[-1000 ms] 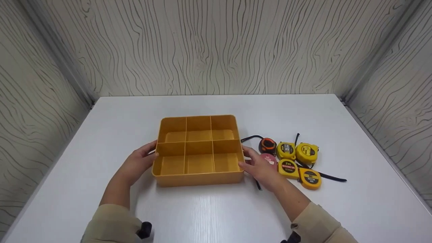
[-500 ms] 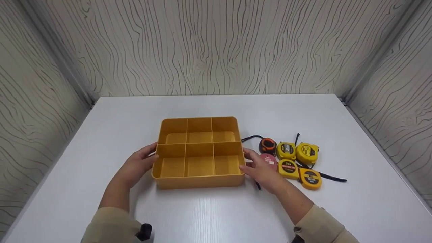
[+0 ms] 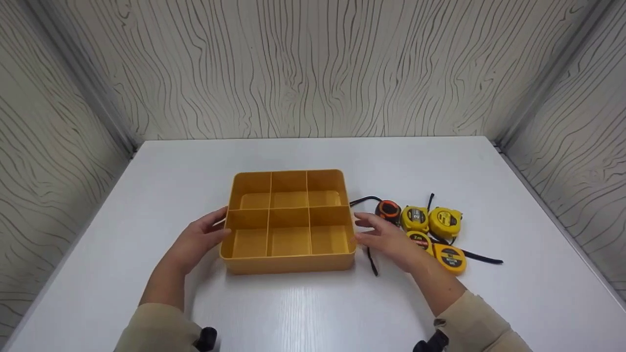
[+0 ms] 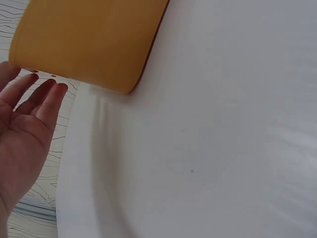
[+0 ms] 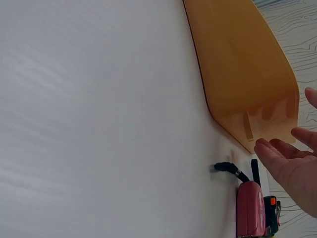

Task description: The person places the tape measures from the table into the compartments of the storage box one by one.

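Note:
A yellow-brown plastic box [image 3: 291, 264] with six-sided look aside, divided into several compartments, lies flat on the white table. By its left wall is my left hand [image 3: 198, 242], thumb near the rim; the left wrist view shows loosely extended fingertips [image 4: 60, 89] close to the wall, contact unclear. My right hand [image 3: 389, 242] stands just off the right wall, fingers relaxed and holding nothing. Under and beside it lies a pink tape measure [image 5: 250, 208], hidden in the head view. A black-and-orange tape measure [image 3: 389, 210] sits just beyond that hand.
Right of the box, yellow tape measures [image 3: 414, 218] lie grouped with another yellow one [image 3: 445, 222], a 2 m one [image 3: 419, 240] partly covered by my right hand, and an orange-yellow one [image 3: 450, 258]. Black wrist straps trail from them. Patterned panels [image 3: 313, 68] enclose the table.
The box has shifted slightly toward me, then stayed put. My right hand has come away from its right wall, moving right over the pink tape measure. The left hand has barely moved.

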`<state>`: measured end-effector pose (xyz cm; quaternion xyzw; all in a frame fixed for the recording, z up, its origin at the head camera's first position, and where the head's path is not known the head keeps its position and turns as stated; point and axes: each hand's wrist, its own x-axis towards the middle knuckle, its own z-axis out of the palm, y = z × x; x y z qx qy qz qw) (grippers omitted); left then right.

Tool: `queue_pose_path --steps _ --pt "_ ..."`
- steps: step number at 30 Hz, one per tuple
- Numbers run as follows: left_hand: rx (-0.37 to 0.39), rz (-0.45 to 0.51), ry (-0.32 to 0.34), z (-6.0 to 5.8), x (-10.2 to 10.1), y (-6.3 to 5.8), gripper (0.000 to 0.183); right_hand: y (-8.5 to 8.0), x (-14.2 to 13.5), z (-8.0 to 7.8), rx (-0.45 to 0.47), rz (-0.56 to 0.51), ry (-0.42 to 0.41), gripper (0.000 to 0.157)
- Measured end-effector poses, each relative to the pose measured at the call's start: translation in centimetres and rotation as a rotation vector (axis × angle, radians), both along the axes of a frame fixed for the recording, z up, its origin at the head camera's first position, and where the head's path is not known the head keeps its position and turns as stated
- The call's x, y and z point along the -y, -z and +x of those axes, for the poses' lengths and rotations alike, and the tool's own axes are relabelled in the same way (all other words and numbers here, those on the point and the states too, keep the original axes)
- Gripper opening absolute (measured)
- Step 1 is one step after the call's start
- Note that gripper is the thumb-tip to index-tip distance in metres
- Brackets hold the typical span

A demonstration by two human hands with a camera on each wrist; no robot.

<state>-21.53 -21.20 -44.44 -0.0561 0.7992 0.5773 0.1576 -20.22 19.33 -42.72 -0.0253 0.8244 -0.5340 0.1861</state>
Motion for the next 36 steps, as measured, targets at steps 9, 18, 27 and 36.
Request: queue_pose_path --steps 9,18,27,36 --pt "0.001 -0.044 0.014 0.2 0.1 0.1 0.060 -0.6 -2.7 -0.8 -0.008 -0.078 0.006 0.057" --pt "0.004 -0.029 0.015 0.3 0.1 0.2 0.059 -0.5 -5.0 -1.2 -0.109 0.021 0.069 0.061" --pt "-0.020 0.021 0.038 0.5 0.5 0.3 0.059 0.8 -6.9 -1.5 -0.116 0.056 0.132 0.053" --pt "-0.008 0.023 0.033 0.5 0.4 0.2 0.058 2.1 -7.9 -1.6 -0.095 0.130 0.155 0.054"
